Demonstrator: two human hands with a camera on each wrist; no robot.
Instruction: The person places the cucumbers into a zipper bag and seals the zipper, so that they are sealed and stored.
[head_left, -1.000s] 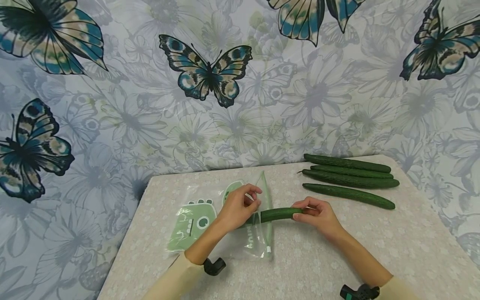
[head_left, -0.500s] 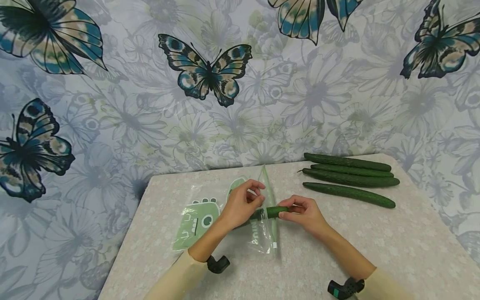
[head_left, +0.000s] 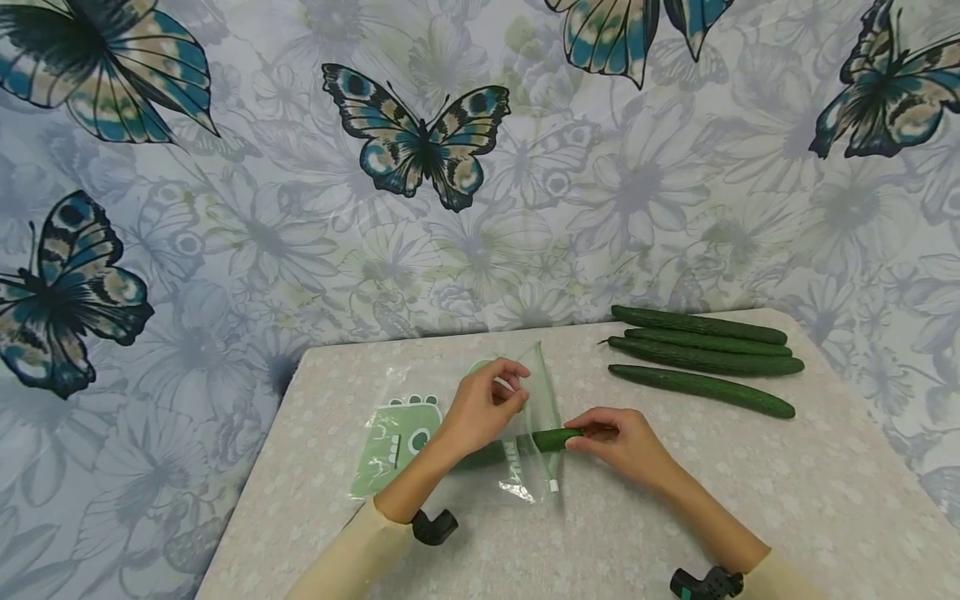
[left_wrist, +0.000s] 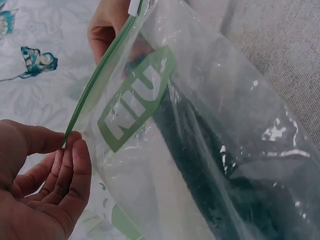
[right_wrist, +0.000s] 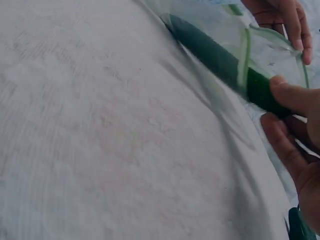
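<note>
A clear zip bag (head_left: 397, 446) with green printed figures lies on the table, its green zip edge toward the right. My left hand (head_left: 480, 412) is over the bag; in the left wrist view its thumb and fingertips pinch the green zip strip (left_wrist: 92, 82) at the mouth. A dark green cucumber (head_left: 552, 439) lies mostly inside the bag, seen through the plastic in the left wrist view. Its near end sticks out of the mouth, gripped between the thumb and fingers of my right hand (head_left: 626, 446). In the head view my left forearm hides part of the bag.
Several more cucumbers (head_left: 705, 358) lie side by side at the back right of the table (head_left: 615, 533), which has a pale patterned cover. Behind the table's far edge hangs a cloth (head_left: 480, 275) printed with butterflies and flowers.
The cucumber has slid left, deeper into the bag, pushed by my right hand, so less of it shows outside. The bag's mouth has shifted slightly right. My left hand keeps its pinch.
</note>
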